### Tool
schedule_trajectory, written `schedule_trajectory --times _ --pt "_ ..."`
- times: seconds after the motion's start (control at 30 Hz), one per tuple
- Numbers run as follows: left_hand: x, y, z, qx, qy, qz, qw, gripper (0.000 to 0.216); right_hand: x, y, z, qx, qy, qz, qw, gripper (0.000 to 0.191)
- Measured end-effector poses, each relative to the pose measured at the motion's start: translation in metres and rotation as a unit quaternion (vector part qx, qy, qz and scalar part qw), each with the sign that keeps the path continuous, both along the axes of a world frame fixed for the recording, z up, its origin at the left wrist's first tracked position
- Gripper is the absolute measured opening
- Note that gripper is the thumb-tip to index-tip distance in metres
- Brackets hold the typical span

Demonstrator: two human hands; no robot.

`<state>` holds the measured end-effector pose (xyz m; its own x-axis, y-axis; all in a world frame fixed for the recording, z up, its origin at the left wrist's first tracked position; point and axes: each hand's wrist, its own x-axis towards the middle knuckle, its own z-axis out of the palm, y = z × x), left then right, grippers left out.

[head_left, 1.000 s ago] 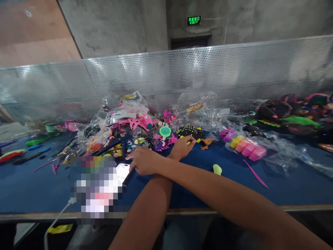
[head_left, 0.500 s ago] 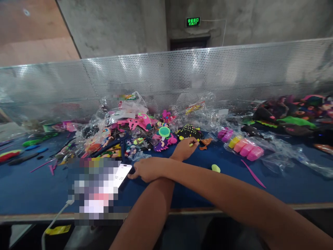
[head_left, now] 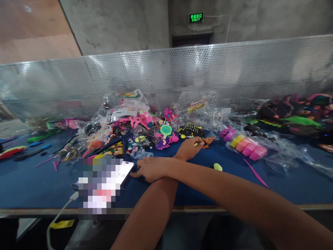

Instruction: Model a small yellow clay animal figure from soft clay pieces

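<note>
My forearms cross, the right one over the left. My left hand point(head_left: 189, 148) is closed around a small yellow-green piece of modelling clay point(head_left: 196, 144), beside a black dome-shaped clay figure dotted with yellow point(head_left: 191, 130). A brown clay piece point(head_left: 208, 141) lies just right of those fingers. Palm down, my right hand point(head_left: 151, 169) has its fingertips apart at the right edge of a lit phone point(head_left: 126, 168); whether they touch it I cannot tell. No object shows in that hand. A pale yellow-green lump point(head_left: 218, 167) rests on the blue table to the right.
Colourful clay figures and crumpled plastic wrap point(head_left: 153, 119) are heaped along a perforated metal screen point(head_left: 156, 69). Wrapped pink and yellow clay blocks point(head_left: 251, 148) and a pink modelling tool point(head_left: 256, 173) lie at right. A white cable point(head_left: 58, 217) hangs over the front edge at left.
The whole view has shifted slightly, so things appear a little further right. My left hand still holds the yellow-green piece by the black figure; my right hand stays beside the phone.
</note>
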<state>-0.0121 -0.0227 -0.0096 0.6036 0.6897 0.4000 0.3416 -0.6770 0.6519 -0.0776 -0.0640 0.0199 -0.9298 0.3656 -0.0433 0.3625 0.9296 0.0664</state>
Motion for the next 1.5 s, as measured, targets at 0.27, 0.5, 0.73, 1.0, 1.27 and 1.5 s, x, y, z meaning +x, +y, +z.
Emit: schedule_trajectory --times 0.27,0.5,0.73,1.0,1.27,1.5 --pt "0.0 0.0 -0.001 0.011 0.002 -0.001 1.0 0.024 -0.003 -0.002 0.002 -0.014 -0.021 -0.018 1.0 0.05" --pt "0.0 0.0 -0.002 0.017 0.011 0.002 1.0 0.024 -0.002 -0.005 0.007 -0.012 -0.025 -0.025 0.999 0.05" --pt "0.0 0.002 -0.003 0.012 0.022 0.01 1.0 0.027 -0.002 -0.007 0.01 -0.022 -0.04 -0.031 0.998 0.054" --pt "-0.001 0.004 -0.006 0.023 0.021 0.004 1.0 0.027 -0.004 -0.009 0.009 -0.03 0.02 -0.045 0.998 0.046" --pt "-0.007 0.008 -0.006 0.022 0.025 0.01 0.999 0.027 -0.015 -0.007 0.004 -0.036 0.063 -0.077 0.994 0.051" --pt "-0.009 0.006 -0.005 0.015 0.023 0.0 1.0 0.026 -0.016 -0.007 0.005 -0.028 0.053 -0.06 0.996 0.051"
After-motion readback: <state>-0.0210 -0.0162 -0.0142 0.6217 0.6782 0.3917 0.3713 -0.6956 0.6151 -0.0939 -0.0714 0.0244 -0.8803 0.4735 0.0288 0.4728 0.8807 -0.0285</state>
